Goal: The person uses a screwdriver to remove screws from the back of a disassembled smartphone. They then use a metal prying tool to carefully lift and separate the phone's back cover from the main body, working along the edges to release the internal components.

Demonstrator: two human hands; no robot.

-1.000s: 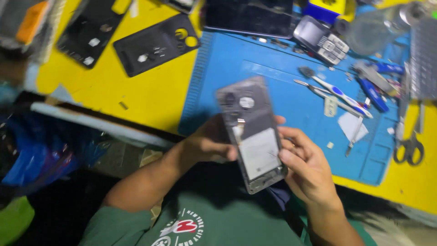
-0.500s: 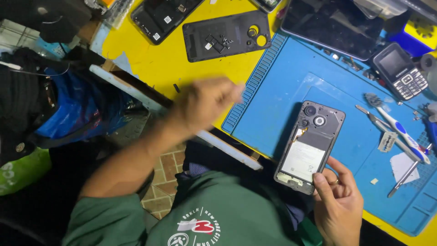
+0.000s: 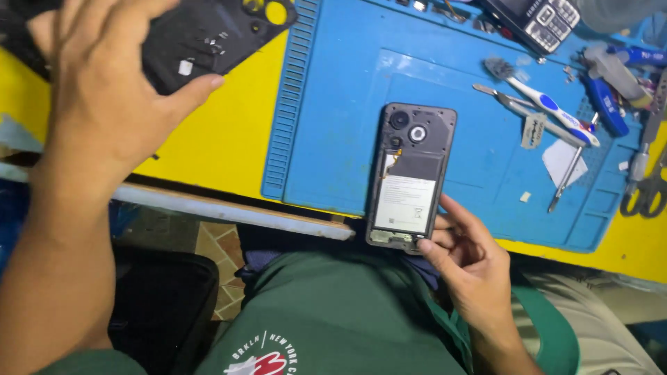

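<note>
A phone with its back removed (image 3: 410, 177) lies lengthwise on the blue work mat (image 3: 333, 125), showing its battery and camera lenses, its lower end past the table's front edge. My right hand (image 3: 472, 271) grips that lower end with thumb and fingers. My left hand (image 3: 104, 90) is at the upper left on a black phone back cover (image 3: 215, 38) that rests on the yellow table (image 3: 229, 146). The thumb lies along the cover's lower edge and the fingers reach over it, cut off by the frame's top.
On the mat's right side lie a white and blue brush (image 3: 542, 101), metal tweezers (image 3: 514, 111), a small keypad phone (image 3: 542, 21), blue tools (image 3: 604, 94) and white paper scraps (image 3: 566, 160). Scissors (image 3: 643, 187) sit at the right edge. My green shirt (image 3: 333, 319) fills the foreground.
My left hand let go of the phone and swung up and left to the black back cover. My right hand brought the phone down onto the mat's front edge.
</note>
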